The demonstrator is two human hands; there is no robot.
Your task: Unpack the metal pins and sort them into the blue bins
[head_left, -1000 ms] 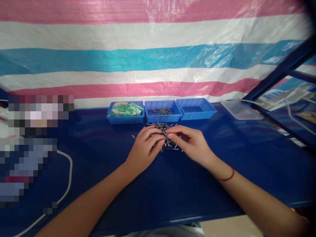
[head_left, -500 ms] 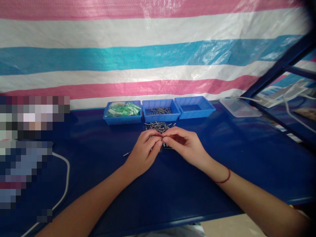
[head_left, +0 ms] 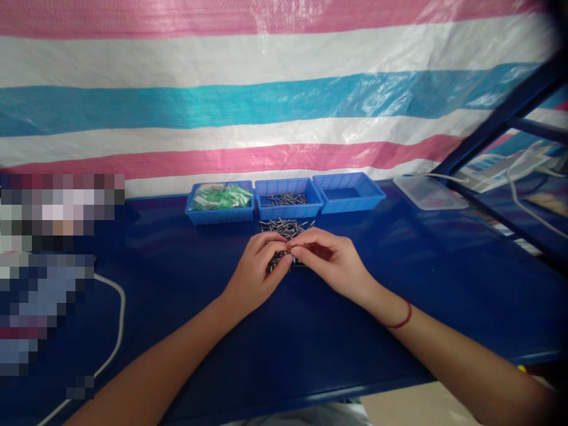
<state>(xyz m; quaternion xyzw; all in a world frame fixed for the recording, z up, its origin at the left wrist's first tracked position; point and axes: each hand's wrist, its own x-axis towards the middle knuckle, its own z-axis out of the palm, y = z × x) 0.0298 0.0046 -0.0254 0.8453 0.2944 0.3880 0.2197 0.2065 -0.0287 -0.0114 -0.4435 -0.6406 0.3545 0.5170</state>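
My left hand (head_left: 254, 269) and my right hand (head_left: 341, 259) meet at the fingertips over a pile of thin metal pins (head_left: 284, 226). Thumb and fingers of the right hand are pinched together. Those of the left hand curve in to the same spot, with some of the pile showing through the gap behind its thumb. Whatever lies between the fingertips is too small and covered to make out. Behind the pile stands a blue bin (head_left: 288, 211) with more of these pins inside.
To the left, another blue bin (head_left: 219, 218) contains green-and-clear plastic packets (head_left: 222, 197). A third blue bin (head_left: 352, 204) stands on the right, beside a clear plastic lid or tray (head_left: 430, 194). A white cable (head_left: 122, 307) runs over the blue table (head_left: 399, 367). Striped sheeting (head_left: 284, 100) hangs behind.
My left hand has shifted slightly left, and its thumb and index finger are a little further apart. The single pin seen left of that hand no longer shows. My right hand has hardly moved.
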